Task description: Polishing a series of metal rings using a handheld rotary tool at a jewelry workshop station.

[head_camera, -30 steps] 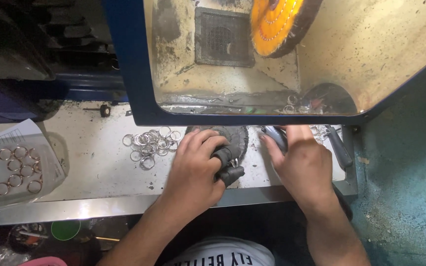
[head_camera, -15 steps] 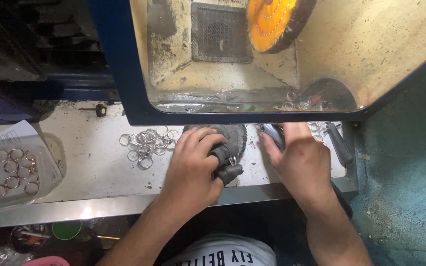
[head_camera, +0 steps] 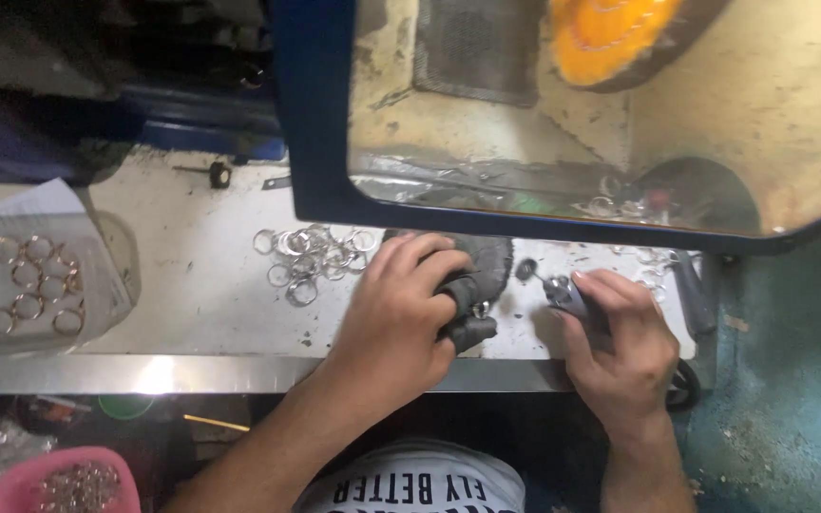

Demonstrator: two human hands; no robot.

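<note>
My left hand (head_camera: pixel 396 318) grips a dark cloth (head_camera: pixel 475 285) bunched on the white bench, with a small metal ring at its fingertips. My right hand (head_camera: pixel 620 347) holds a small grey tool (head_camera: pixel 563 293) whose tip points left toward the cloth. A heap of several silver metal rings (head_camera: pixel 311 256) lies just left of my left hand. Behind both hands stands a blue-framed polishing hood (head_camera: pixel 320 142) with an orange buffing wheel (head_camera: pixel 610 33) inside.
A clear tray (head_camera: pixel 97 285) with several coppery rings sits at the far left. More rings lie inside the hood (head_camera: pixel 620 204) and to the right of my right hand. A pink bowl of small parts (head_camera: pixel 68 484) is below the bench's metal front edge (head_camera: pixel 192 372).
The view has shifted slightly; my right hand has come a little lower and its tool now shows more clearly. My left hand stays on the cloth.
</note>
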